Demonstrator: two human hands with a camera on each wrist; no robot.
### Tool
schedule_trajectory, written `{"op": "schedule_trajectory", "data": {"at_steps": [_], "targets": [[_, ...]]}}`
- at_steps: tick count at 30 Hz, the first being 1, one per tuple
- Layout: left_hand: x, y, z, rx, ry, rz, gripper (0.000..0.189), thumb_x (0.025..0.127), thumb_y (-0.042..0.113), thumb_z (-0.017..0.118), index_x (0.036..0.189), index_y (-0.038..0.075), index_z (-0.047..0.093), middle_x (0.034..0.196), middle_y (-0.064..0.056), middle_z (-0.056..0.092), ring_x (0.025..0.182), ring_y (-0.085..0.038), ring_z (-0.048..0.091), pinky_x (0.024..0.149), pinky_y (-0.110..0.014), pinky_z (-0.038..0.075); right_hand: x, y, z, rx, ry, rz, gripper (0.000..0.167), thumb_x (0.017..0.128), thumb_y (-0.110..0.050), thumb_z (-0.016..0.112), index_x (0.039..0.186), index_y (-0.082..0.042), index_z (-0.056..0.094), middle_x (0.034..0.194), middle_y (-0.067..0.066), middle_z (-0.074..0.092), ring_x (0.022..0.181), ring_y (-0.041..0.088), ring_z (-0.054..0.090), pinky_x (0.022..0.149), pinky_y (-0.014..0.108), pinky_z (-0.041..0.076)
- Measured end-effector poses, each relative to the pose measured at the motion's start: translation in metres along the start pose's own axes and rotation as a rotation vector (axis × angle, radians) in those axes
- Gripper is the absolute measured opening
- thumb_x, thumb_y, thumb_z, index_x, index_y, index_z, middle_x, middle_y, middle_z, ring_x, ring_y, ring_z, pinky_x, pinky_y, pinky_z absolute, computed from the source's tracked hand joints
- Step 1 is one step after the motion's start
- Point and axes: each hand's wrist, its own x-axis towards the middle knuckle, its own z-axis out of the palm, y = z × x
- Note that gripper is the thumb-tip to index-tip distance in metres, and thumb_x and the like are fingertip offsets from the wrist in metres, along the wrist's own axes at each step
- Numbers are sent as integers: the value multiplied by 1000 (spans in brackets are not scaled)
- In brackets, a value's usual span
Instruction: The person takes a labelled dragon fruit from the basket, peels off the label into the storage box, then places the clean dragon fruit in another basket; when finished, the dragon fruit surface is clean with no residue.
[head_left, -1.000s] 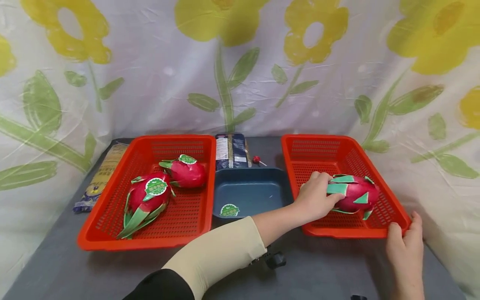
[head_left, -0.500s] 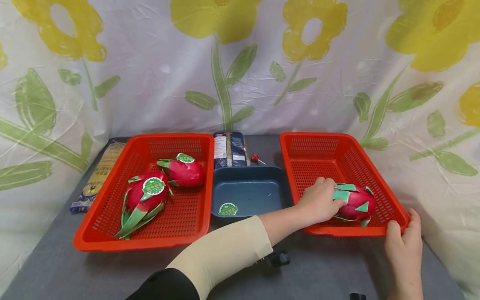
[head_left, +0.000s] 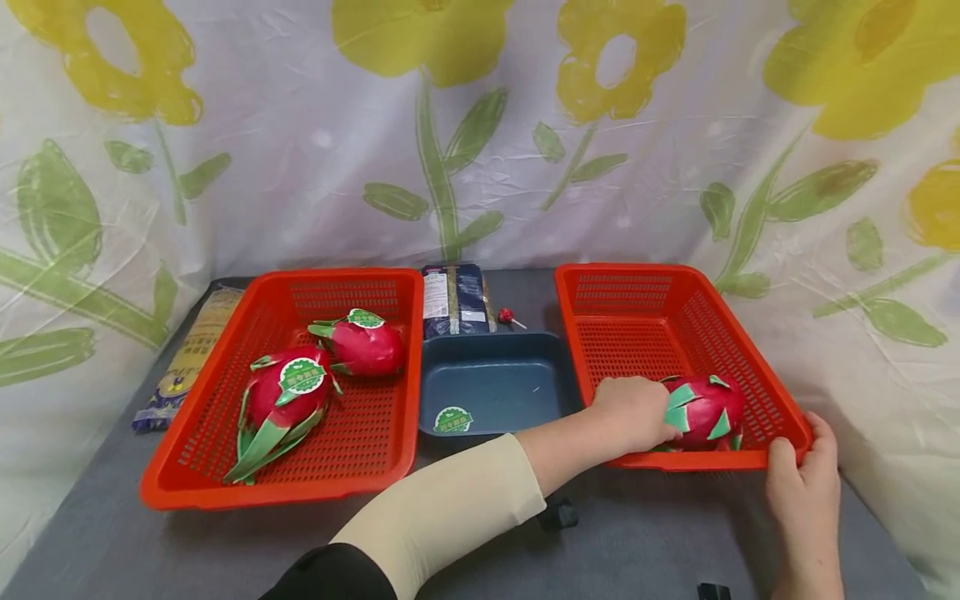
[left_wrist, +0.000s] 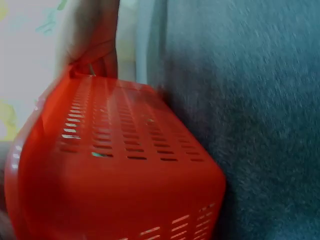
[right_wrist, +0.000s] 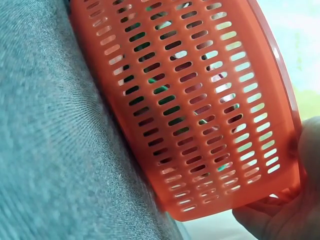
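Note:
My left hand (head_left: 630, 411) reaches across into the right red plastic basket (head_left: 630, 348). It grips a pink dragon fruit (head_left: 703, 408) with green scales by its left end, low at the near side of the basket; its far fingers are hidden. My right hand (head_left: 806, 492) holds the basket's near right corner, thumb at the rim. The right wrist view shows that hand (right_wrist: 295, 205) at the corner of the slotted basket wall (right_wrist: 200, 100). In the left wrist view the basket (left_wrist: 120, 185) fills much of the frame, with a hand (left_wrist: 95, 35) at its far corner.
Another red basket (head_left: 277, 492) on the left holds two dragon fruits with green stickers. Between the baskets stand a blue tray (head_left: 495, 392), a dark packet (head_left: 454, 298) and a red lollipop (head_left: 507, 316). A yellow packet (head_left: 198, 346) lies at far left.
My left hand has lowered the dragon fruit toward the near side of the right basket. My right hand stays on the basket corner. The head view has shifted slightly.

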Motion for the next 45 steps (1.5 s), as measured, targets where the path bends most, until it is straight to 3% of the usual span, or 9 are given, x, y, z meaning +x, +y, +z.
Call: {"op": "schedule_trajectory", "data": {"at_steps": [6,12,15,21,26,29,32,36,45], "targets": [[-6,-4,-4,61,35,17,30,86,56,76,89,27,72,70,11,60,63,-8,51,62,-28,43,1,0,1,7,-5,-18,67,100,-17,40,163,-11,21,157,21,39,130,41,45,112,53,39],[-17,-12,-17,-32,122,120,27,91,49,74,95,23,71,75,13,59,64,-2,49,56,-19,40,0,-1,1,4,3,1,67,99,-17,40,163,-14,20,158,18,39,131,39,45,112,51,41],[-26,-17,-26,-49,199,197,29,92,46,73,109,23,70,87,13,61,71,0,50,58,-16,41,0,-1,0,9,2,-1,67,99,-17,41,163,-13,21,157,19,39,130,39,45,111,52,41],[-52,-26,-50,-65,411,286,38,98,38,65,130,17,68,116,7,69,97,-4,63,82,-20,51,0,-3,1,16,5,22,68,100,-17,41,164,-15,19,160,17,37,133,38,43,111,52,41],[-77,-38,-73,-175,592,338,38,97,31,68,129,12,69,119,2,72,104,-8,66,93,-21,51,2,-6,1,21,-9,45,71,100,-16,42,165,-18,15,164,14,31,138,38,41,110,55,40],[-90,-49,-84,-246,697,356,34,95,24,70,126,10,71,116,0,73,103,-11,68,93,-24,52,1,-4,0,44,-18,52,70,99,-16,41,165,-18,17,162,14,33,135,35,42,112,50,41],[-104,-61,-93,-325,806,344,27,95,17,68,121,8,72,112,-3,74,97,-13,69,87,-26,54,0,-2,-1,52,-16,45,69,99,-17,41,164,-17,21,159,15,38,127,29,46,107,36,45],[-123,-80,-101,-433,915,271,24,97,12,65,118,6,72,108,-3,73,93,-12,67,82,-25,55,0,1,-3,38,-3,25,67,98,-16,41,162,-14,25,152,16,43,116,21,49,90,19,44],[-177,-132,-115,-524,1085,128,27,96,11,67,122,3,70,109,-7,73,100,-15,66,90,-33,55,2,1,-3,50,-24,36,66,98,-16,40,162,-15,25,151,14,43,117,19,49,91,18,41]]}}
